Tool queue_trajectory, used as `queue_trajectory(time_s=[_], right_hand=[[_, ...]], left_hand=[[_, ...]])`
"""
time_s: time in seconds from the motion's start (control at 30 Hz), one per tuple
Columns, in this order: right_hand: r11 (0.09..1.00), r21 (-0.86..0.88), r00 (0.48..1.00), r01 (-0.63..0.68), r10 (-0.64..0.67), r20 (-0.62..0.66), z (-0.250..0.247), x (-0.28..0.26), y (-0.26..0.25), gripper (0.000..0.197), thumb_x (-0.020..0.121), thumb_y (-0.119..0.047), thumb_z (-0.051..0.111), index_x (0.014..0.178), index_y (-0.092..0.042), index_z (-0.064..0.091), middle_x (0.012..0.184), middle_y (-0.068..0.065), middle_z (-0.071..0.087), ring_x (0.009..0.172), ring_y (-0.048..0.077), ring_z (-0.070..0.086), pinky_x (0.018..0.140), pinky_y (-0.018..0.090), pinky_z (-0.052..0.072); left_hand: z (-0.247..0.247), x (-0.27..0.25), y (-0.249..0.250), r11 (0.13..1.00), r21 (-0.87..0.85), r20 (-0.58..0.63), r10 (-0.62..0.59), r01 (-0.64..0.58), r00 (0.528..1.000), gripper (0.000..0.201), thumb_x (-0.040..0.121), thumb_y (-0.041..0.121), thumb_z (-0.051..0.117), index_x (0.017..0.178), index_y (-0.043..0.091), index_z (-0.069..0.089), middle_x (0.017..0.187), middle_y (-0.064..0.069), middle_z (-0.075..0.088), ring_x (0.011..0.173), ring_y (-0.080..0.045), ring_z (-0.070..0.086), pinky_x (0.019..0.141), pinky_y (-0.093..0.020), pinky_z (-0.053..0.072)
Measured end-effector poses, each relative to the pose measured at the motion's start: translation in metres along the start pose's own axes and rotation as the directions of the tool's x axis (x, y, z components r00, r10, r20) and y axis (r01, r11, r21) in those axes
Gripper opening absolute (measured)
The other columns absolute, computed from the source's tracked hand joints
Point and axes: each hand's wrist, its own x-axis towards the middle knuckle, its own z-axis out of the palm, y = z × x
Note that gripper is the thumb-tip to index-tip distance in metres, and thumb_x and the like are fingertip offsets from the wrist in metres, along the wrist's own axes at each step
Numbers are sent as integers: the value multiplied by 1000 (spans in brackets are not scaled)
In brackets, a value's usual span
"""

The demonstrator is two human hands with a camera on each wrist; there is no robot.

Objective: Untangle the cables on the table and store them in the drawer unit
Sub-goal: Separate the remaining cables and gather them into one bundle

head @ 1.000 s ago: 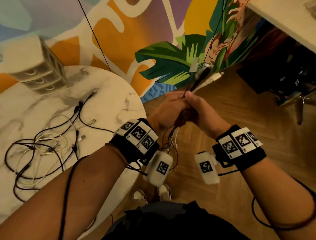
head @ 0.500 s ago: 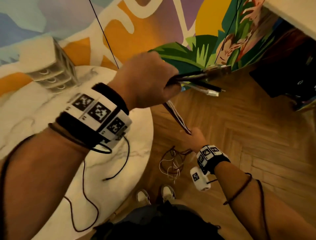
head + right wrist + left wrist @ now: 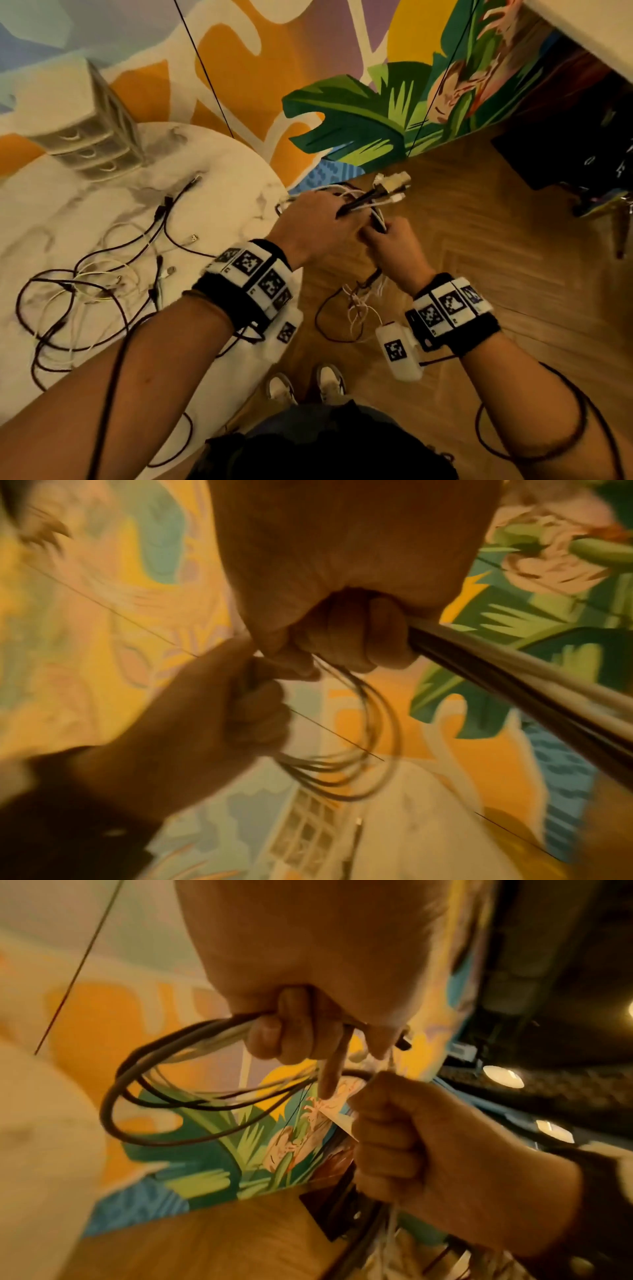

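Observation:
My left hand [image 3: 320, 219] grips a bundle of black and white cables [image 3: 371, 202] just off the table's right edge, with the plug ends [image 3: 392, 185] sticking out past its knuckles. Right below it, my right hand [image 3: 394, 248] is fisted round the same bundle; loose ends [image 3: 358, 305] dangle under it over the floor. In the left wrist view my left fingers [image 3: 291, 1031] curl round a loop of cable [image 3: 143, 1091]. The right wrist view shows that loop [image 3: 369, 739] hanging between both hands. More tangled cables [image 3: 85, 291] lie on the marble table [image 3: 212, 192]. The white drawer unit [image 3: 85, 137] stands at its far side.
A painted wall [image 3: 308, 68] rises behind the table. Wooden floor [image 3: 496, 257] spreads to the right, with dark gear [image 3: 582, 154] at the far right. Thin black lines [image 3: 205, 75] run down the wall. My shoes [image 3: 308, 383] stand by the table's edge.
Half a second ago my left hand was raised high and the right hand low, stretching the bundle. Now both hands have come together beside the table edge and a loop hangs from the left.

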Motion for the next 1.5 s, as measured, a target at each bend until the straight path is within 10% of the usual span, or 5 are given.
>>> queue_trajectory(time_s=[0.2,0.5,0.9,1.3,1.5], right_hand=[[966,216,981,143,-167,99,-3,-18,-40,27,89,3,53,68,-14,53,46,-13,53,41,-1,46,44,9,35],[953,-69,955,-294,295,5,31,15,113,33,89,-19,59,59,-14,45,56,5,43,51,18,41,55,31,35],[799,-135,809,-587,571,-138,29,37,166,40,93,-42,53,84,-4,57,64,10,54,58,25,52,51,29,38],[796,-489,857,-356,487,170,15,32,188,35,76,-36,73,103,-17,63,100,7,67,95,24,63,81,34,52],[971,-237,971,34,24,239,-3,31,104,66,65,-28,82,124,-30,51,125,-7,53,117,-2,50,103,30,44]], left_hand=[[2,20,22,897,-423,-37,-157,127,987,26,89,34,60,72,15,65,69,1,64,65,-9,61,66,-24,47],[-68,22,37,970,-140,-413,125,-199,902,12,93,24,56,83,18,57,60,25,39,58,21,47,54,0,30],[-98,11,23,984,-11,-536,145,-179,832,27,94,31,51,86,9,64,67,5,56,62,-8,50,55,-11,32],[-60,7,22,954,-161,-445,159,-253,882,12,93,18,56,84,22,50,58,28,38,58,21,46,55,-1,31],[-6,15,11,965,-218,-283,81,-146,956,19,95,25,55,94,8,62,62,18,46,56,3,49,54,-9,32]])
